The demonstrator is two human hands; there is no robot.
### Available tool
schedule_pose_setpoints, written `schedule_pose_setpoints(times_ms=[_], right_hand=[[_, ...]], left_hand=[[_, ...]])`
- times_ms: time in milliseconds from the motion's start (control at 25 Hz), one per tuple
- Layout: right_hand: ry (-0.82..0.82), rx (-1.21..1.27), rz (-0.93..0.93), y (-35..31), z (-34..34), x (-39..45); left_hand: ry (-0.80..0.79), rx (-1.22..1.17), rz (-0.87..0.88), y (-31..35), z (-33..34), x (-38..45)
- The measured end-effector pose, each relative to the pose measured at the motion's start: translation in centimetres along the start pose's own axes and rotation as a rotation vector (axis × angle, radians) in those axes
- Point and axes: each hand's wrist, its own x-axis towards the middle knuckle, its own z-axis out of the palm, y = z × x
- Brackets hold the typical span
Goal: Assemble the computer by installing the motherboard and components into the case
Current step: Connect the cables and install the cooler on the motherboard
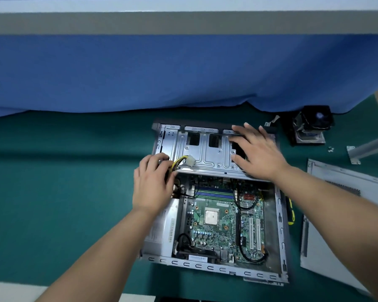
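The left hand (153,184) grips the power cables (177,162), apparently keeping them clear, while just right of that grip the right hand (256,152) presses flat on the cage (205,151) (motherboard (216,223) below, already in the case (279,232)).

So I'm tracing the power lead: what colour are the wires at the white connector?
Yellow and black wires, seen clearly in the head view.

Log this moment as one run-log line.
left hand: grips power cables | right hand: flat on drive cage | motherboard: in case
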Motion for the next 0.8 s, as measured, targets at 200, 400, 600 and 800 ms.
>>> schedule_pose_setpoints(times_ms=[200, 400, 600, 800], right_hand=[[-0.069, 0.299, 0.005, -8.7, 0.6, 1.0], [-0.08, 0.487, 0.114, -13.6, 1.5, 2.3], [-0.034, 0.57, 0.067, -14.8, -0.4, 2.5], [0.101, 0.498, 0.101, -14.9, -2.1, 1.3]], left_hand=[[-0.007, -0.089, -0.022, 0.0, -0.4, 0.0], [-0.013, -0.136, -0.051, 0.1, -0.7, 0.1], [0.004, -0.254, -0.062, 0.1, -0.9, 0.0], [0.028, -0.46, -0.125, -0.4, -0.8, 0.0]])
